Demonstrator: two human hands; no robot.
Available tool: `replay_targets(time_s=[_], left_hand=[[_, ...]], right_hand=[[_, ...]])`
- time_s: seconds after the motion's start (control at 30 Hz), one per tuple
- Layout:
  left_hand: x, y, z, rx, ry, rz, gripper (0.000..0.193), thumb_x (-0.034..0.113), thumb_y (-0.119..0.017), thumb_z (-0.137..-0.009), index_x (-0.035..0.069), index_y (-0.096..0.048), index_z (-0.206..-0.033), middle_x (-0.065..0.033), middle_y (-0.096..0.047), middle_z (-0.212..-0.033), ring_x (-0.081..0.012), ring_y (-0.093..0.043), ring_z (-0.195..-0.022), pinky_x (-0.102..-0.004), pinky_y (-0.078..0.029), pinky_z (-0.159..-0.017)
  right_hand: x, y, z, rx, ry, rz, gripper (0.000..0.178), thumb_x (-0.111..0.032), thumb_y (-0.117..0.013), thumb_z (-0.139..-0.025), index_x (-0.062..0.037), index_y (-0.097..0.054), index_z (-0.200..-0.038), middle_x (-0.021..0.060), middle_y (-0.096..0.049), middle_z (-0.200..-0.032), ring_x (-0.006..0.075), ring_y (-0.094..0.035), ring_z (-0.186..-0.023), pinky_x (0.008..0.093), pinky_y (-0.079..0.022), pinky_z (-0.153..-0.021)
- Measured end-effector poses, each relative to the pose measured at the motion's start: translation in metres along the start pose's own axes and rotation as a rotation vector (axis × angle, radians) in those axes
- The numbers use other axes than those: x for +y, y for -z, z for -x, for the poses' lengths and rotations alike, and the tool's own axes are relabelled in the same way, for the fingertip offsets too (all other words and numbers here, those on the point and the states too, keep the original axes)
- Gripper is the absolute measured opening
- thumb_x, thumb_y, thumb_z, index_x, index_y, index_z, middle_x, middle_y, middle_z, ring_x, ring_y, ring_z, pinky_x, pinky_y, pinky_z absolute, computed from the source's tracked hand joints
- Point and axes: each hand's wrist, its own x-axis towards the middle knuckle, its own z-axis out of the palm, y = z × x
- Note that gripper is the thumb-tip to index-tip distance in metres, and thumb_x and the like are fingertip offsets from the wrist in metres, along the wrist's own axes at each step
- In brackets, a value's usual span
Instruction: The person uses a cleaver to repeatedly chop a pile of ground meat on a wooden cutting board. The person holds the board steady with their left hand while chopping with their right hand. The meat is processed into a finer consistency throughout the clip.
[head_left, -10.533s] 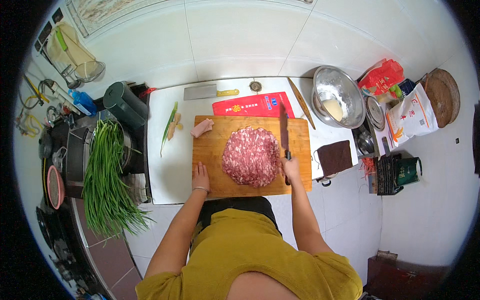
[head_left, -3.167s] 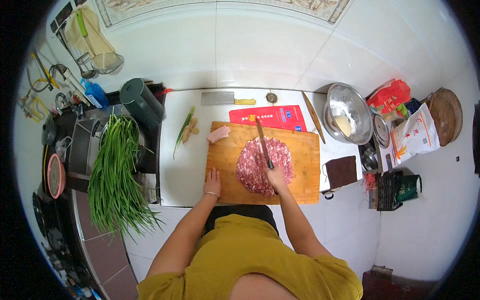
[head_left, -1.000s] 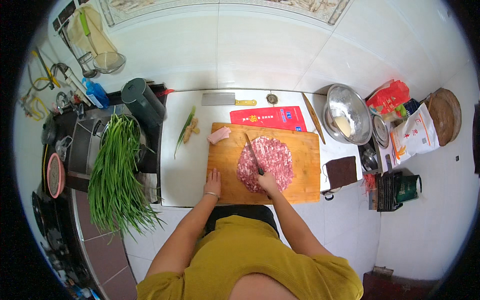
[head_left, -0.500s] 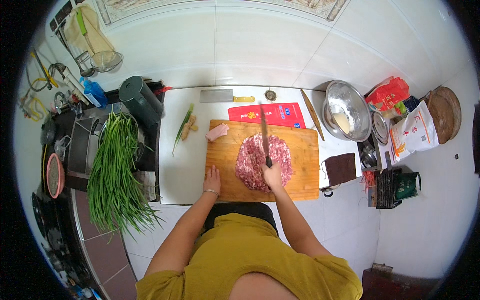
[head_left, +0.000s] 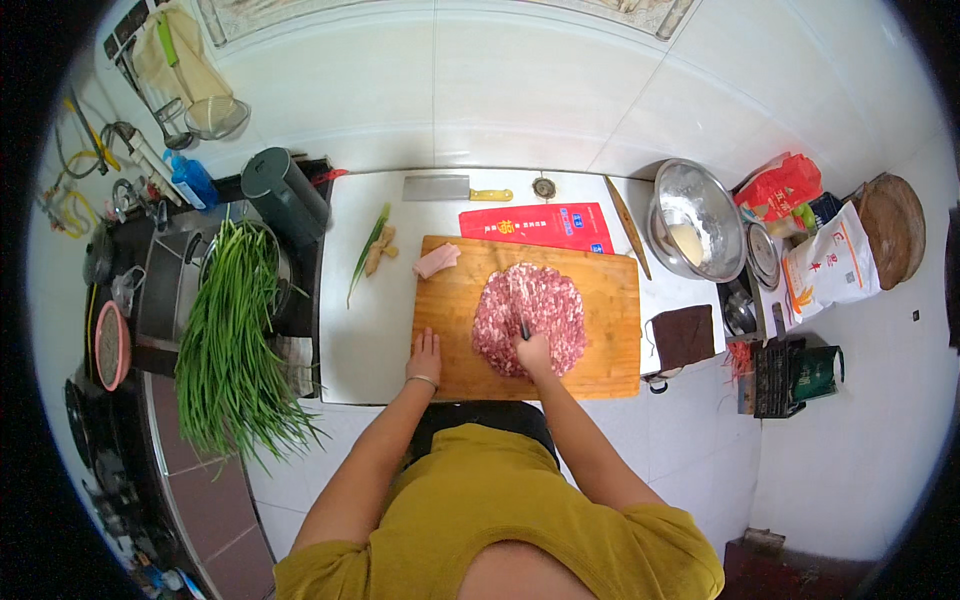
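Minced meat lies in a flat round patch on the wooden cutting board. My right hand is closed round the dark handle of a knife over the meat; its blade is seen edge-on and blurred. On the board's left edge my left hand rests flat, fingers stretched out, holding nothing. A pale pink piece of meat sits at the board's upper left corner. Beyond it on the counter are ginger and a green onion.
Behind the board lie a cleaver and a red packet. To the right stand a steel bowl, a wooden rolling pin and a brown cloth. Long green chives overhang the left counter beside a dark canister.
My right hand and the knife have shifted slightly left, and the blade has turned from showing lengthwise to edge-on. My left hand stays on the board's edge.
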Motion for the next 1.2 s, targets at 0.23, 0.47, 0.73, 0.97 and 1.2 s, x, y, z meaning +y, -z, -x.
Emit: replay_targets(time_s=[0.23, 0.47, 0.73, 0.97, 1.2], left_hand=[[-0.002, -0.006, 0.0, 0.008, 0.017, 0.042, 0.058, 0.002, -0.039, -0.08, 0.01, -0.015, -0.132, -0.0043, -0.002, -0.14, -0.0248, -0.012, -0.127, -0.0338, -0.035, -0.093], [-0.003, 0.018, 0.003, -0.027, 0.009, -0.002, 0.059, 0.002, -0.04, -0.079, 0.008, -0.014, -0.132, -0.0055, 0.0, -0.14, -0.025, -0.012, -0.127, -0.0318, -0.034, -0.094], [-0.002, -0.003, -0.001, -0.004, -0.001, 0.071, 0.058, 0.002, -0.038, -0.08, 0.008, -0.014, -0.132, -0.0054, 0.0, -0.14, -0.0255, -0.011, -0.127, -0.032, -0.036, -0.092], [-0.005, -0.023, -0.009, 0.026, 0.006, 0.022, 0.054, 0.004, -0.037, -0.081, 0.008, -0.016, -0.131, -0.006, -0.002, -0.14, -0.0255, -0.011, -0.127, -0.0333, -0.036, -0.092], [-0.01, -0.007, -0.002, 0.014, 0.015, -0.011, 0.054, 0.004, -0.039, -0.08, 0.007, -0.019, -0.13, -0.0076, -0.005, -0.14, -0.0254, -0.014, -0.126, -0.0318, -0.036, -0.092]], right_hand=[[-0.062, 0.082, 0.006, -0.23, -0.039, -0.378, 0.029, -0.023, -0.056, -0.066, 0.0064, -0.055, -0.061, 0.018, -0.055, -0.056, 0.026, -0.055, -0.048, 0.0359, -0.041, -0.048], [0.013, 0.007, -0.015, -0.222, -0.041, -0.07, 0.028, -0.022, -0.058, -0.067, 0.0061, -0.055, -0.066, 0.0155, -0.054, -0.054, 0.0258, -0.055, -0.053, 0.038, -0.04, -0.049], [0.028, 0.006, -0.009, -0.063, 0.006, -0.132, 0.023, -0.014, -0.053, -0.072, 0.0052, -0.048, -0.061, 0.0071, -0.042, -0.047, 0.0154, -0.041, -0.043, 0.0345, -0.033, -0.042], [-0.035, 0.075, 0.004, -0.228, -0.022, -0.308, 0.027, -0.022, -0.054, -0.067, 0.0053, -0.055, -0.069, 0.0201, -0.055, -0.06, 0.0298, -0.056, -0.06, 0.0389, -0.041, -0.056], [-0.018, 0.036, -0.013, -0.266, -0.12, -0.012, 0.033, -0.026, -0.054, -0.067, 0.0065, -0.056, -0.067, 0.0198, -0.054, -0.057, 0.032, -0.056, -0.059, 0.0392, -0.042, -0.056]])
